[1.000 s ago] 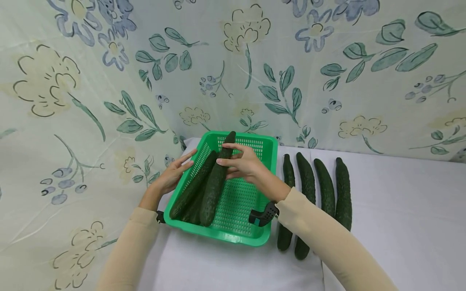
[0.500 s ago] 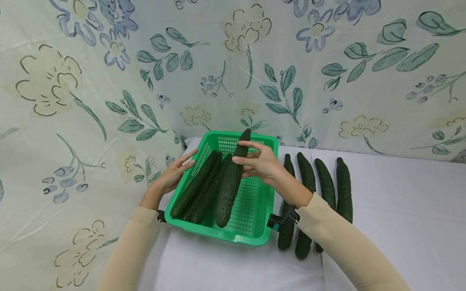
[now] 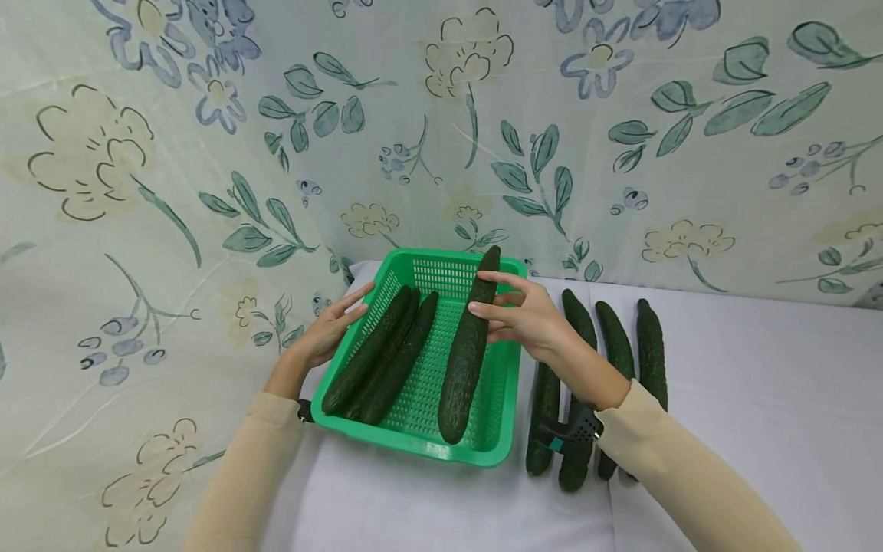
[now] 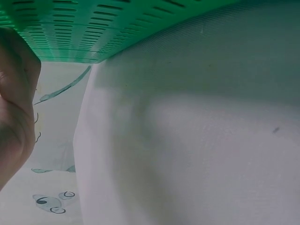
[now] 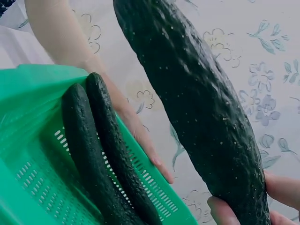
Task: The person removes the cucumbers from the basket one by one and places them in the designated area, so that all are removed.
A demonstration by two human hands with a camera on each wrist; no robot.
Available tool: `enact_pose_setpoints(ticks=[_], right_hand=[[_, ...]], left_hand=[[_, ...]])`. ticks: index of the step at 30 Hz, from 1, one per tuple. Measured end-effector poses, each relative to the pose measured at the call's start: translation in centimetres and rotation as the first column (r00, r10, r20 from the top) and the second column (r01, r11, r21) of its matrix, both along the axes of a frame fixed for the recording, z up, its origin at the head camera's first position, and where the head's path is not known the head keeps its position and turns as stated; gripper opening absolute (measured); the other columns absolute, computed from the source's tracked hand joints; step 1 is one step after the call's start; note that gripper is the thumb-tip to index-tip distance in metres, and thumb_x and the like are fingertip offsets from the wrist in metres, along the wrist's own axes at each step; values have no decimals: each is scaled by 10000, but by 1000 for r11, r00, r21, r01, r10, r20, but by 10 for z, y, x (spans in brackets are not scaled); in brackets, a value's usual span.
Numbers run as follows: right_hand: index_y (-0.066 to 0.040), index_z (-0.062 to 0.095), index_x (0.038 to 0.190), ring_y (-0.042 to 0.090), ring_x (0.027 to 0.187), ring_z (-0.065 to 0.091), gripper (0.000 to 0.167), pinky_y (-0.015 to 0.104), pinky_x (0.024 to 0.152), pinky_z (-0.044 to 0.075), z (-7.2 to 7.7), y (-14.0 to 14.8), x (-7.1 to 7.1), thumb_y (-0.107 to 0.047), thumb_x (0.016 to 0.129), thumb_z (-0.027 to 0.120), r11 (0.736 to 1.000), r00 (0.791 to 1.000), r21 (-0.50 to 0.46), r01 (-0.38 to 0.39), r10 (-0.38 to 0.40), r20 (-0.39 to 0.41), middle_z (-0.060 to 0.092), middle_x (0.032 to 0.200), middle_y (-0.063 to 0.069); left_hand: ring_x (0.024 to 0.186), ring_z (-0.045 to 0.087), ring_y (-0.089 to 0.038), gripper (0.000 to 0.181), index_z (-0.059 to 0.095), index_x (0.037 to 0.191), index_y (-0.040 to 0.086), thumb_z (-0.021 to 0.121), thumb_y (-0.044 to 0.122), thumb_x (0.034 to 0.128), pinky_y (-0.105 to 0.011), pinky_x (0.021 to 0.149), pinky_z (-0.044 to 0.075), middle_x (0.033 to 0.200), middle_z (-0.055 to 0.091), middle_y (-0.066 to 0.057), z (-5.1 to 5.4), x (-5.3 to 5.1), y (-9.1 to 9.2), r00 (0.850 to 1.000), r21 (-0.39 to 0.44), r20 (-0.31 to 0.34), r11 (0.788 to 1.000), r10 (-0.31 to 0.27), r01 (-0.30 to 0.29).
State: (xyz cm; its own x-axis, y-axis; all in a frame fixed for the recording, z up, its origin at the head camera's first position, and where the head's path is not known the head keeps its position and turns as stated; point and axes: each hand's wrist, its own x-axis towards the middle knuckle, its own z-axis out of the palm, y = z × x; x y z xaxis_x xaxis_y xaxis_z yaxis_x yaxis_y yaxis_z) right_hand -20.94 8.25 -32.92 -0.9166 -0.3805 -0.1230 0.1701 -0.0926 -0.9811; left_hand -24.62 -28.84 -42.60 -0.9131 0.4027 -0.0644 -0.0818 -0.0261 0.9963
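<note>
Held cucumber (image 3: 469, 360) is displaced toward the right of the frame relative to the earlier head view: it now lies over the right half of the green basket (image 3: 414, 446), with a wide gap between it and the cucumbers at the left. Right hand (image 3: 524, 318) is shifted in the same direction, its forearm crossing the row at the right. Left hand (image 3: 327, 330) is unchanged in position.

Basket: located at lower centre of the frame, perforated, rectangular. Contents: three cucumbers (image 3: 388, 356) side by side along the left wall, tilted with their upper ends to the right. The right wrist view shows two of these clearly.

Right hand: grips the held cucumber near its upper end, thumb on one side and fingers on the other. That end overlaps the far rim; contact with the basket cannot be determined.

Left hand: fingers extended, resting along the outside of the left basket wall.

Outside the basket: a row of four cucumbers (image 3: 616, 341) lies on the white worktop (image 3: 745, 399) at lower right of the frame, partly covered by the right arm. Floral cloth (image 3: 441, 184) fills the upper frame.
</note>
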Motion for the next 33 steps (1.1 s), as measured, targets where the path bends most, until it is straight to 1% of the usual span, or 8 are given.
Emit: enact_pose_setpoints(ticks=[9, 14, 20, 24, 27, 29, 31, 33], right_hand=[[-104, 403, 1536, 159, 628, 580, 657, 316, 603, 583, -6, 27, 10, -73, 949, 696, 999, 1000, 42, 21, -20, -23, 462, 1042, 115], [-88, 389, 1540, 141, 611, 553, 664, 308, 607, 579, -10, 42, 16, -72, 950, 694, 998, 999, 54, 35, -33, -30, 448, 994, 106], [-105, 399, 1538, 133, 635, 554, 659, 304, 620, 582, -16, 62, 21, -124, 954, 704, 994, 997, 92, 64, -60, -46, 421, 1083, 134], [-118, 410, 1533, 139, 642, 544, 664, 309, 616, 580, -18, 75, 25, -128, 945, 719, 993, 996, 89, 82, -79, -34, 428, 1043, 122], [-114, 411, 1531, 138, 649, 533, 658, 300, 626, 578, -18, 83, 25, -128, 948, 715, 992, 996, 95, 79, -75, -37, 432, 1057, 131], [-121, 414, 1532, 136, 656, 528, 653, 290, 629, 576, -17, 87, 26, -131, 951, 712, 992, 996, 105, 76, -72, -43, 424, 1117, 141], [-131, 418, 1531, 133, 667, 541, 643, 288, 637, 579, -19, 92, 26, -135, 956, 706, 990, 996, 115, 76, -71, -49, 413, 1167, 151], [-140, 424, 1528, 136, 676, 554, 637, 289, 634, 581, -20, 98, 27, -131, 956, 704, 988, 996, 130, 81, -74, -58, 419, 1170, 154]], left_hand=[[1172, 618, -199, 525, 247, 1604, 287, 391, 228, 1103, -357, 873, 567, 1550, 351, -213, 1, 0, -1, 1000, 23, 14, 1000, -5, 5], [1160, 625, -199, 529, 258, 1599, 304, 414, 250, 1097, -358, 864, 571, 1546, 360, -202, 1, 0, -1, 1000, 6, 21, 1000, 5, -5], [1158, 625, -203, 534, 261, 1599, 308, 427, 262, 1093, -360, 855, 574, 1548, 359, -191, 1, -1, 1, 1000, -15, 18, 1000, 8, -8], [1168, 620, -208, 530, 266, 1596, 316, 426, 266, 1093, -369, 865, 571, 1549, 364, -178, -1, -2, 2, 1000, -19, 11, 1000, 6, -6], [1151, 631, -201, 521, 273, 1593, 321, 420, 265, 1096, -363, 854, 574, 1545, 376, -178, -3, -1, 0, 1000, -19, -5, 1000, 9, -9], [1136, 639, -188, 523, 259, 1598, 311, 409, 257, 1100, -351, 845, 577, 1548, 373, -182, -3, -1, -2, 1000, -22, -25, 1000, 5, -5], [1110, 651, -174, 525, 254, 1601, 302, 405, 249, 1101, -335, 826, 581, 1543, 380, -188, -3, 0, -3, 1000, -16, -27, 1000, 1, -2], [1093, 658, -170, 530, 242, 1605, 293, 402, 239, 1102, -328, 814, 583, 1537, 389, -191, -3, -1, -2, 1000, -10, -26, 1000, -8, 8]])
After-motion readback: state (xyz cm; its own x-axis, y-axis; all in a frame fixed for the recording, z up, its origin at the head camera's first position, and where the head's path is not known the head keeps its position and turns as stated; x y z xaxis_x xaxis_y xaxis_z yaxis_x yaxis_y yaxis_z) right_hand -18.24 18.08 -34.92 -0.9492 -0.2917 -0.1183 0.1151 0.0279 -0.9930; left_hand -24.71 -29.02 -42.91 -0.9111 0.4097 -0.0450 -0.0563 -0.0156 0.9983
